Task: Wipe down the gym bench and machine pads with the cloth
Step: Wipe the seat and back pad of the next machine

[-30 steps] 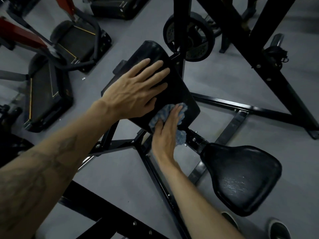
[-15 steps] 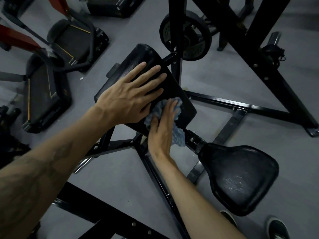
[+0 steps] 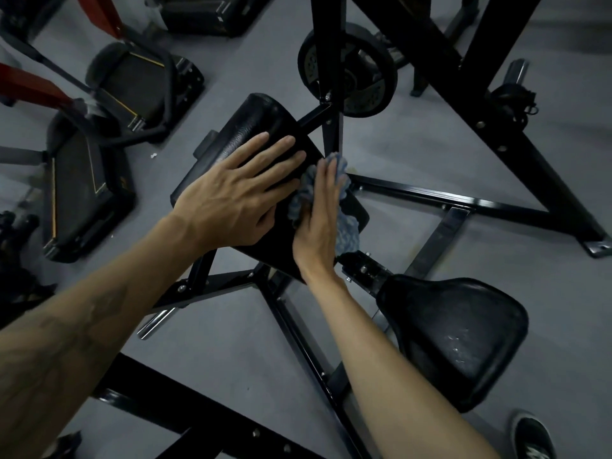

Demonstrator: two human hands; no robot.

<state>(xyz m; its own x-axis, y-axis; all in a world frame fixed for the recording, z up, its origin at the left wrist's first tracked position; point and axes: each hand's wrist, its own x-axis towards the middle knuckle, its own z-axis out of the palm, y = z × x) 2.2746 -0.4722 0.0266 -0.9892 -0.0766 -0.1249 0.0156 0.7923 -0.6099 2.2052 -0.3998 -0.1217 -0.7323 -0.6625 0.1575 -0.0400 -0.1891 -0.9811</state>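
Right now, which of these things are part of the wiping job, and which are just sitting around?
In the job:
- cloth, pressed flat under the right hand
- arm pad, steadied by the left hand
- seat pad, not yet being wiped

Just around:
- weight plate
- floor machines at left
- shoe

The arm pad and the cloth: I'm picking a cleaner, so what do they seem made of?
The arm pad looks like black vinyl or leatherette: grained surface, dull sheen. The cloth looks like blue-grey terry or microfibre: nubby, crumpled folds. Neither is certain from looks alone.
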